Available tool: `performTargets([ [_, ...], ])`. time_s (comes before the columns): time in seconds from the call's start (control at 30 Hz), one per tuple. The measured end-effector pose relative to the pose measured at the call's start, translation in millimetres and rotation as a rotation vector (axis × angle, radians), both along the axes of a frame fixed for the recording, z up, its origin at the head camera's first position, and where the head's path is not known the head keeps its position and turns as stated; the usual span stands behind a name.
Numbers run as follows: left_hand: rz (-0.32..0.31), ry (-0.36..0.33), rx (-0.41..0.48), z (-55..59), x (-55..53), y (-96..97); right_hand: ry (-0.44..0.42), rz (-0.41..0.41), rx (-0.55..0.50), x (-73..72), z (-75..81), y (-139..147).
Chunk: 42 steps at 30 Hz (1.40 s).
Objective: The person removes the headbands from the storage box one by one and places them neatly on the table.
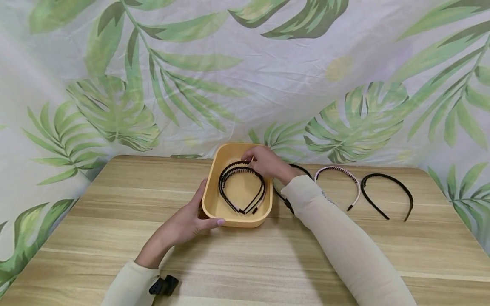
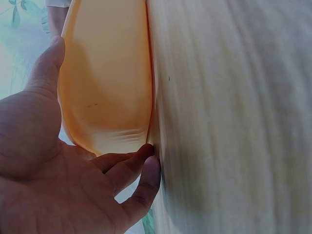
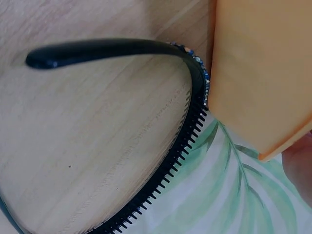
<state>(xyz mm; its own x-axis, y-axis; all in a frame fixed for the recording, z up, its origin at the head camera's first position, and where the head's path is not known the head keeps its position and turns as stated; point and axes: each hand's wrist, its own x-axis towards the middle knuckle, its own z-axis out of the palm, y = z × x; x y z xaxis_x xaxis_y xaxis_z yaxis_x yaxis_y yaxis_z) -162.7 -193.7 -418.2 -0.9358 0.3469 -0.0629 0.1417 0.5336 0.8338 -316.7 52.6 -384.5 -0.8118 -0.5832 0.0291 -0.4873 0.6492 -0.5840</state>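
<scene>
A yellow-orange plastic bin (image 1: 212, 170) stands on the table with several dark toothed headbands (image 1: 220, 191) lying overlapped inside. My left hand (image 1: 191, 221) grips the bin's near left corner, thumb along the near rim. In the left wrist view its fingers (image 2: 129, 173) bend against the bin's outer wall (image 2: 105, 73), low by the tabletop. My right hand (image 1: 266, 161) reaches over the far right rim and pinches the top of a headband in the bin; the fingertips are partly hidden. Only a sliver of that hand (image 3: 298, 163) shows in the right wrist view.
Right of the bin lies a black headband (image 3: 170, 161) with teeth and small shiny stones, partly under my right forearm. Further right are a pale pink headband (image 1: 357, 187) and another black one (image 1: 398, 182). A leaf-print cloth (image 1: 214, 85) hangs behind the wooden table (image 1: 237, 263).
</scene>
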Motion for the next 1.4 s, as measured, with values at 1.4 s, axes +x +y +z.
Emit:
performTargets([
  [1.4, 0.009, -0.008, -0.008, -1.1, -0.1, -0.1, -0.053, -0.042, -0.056, 4.9, 2.0, 0.1],
])
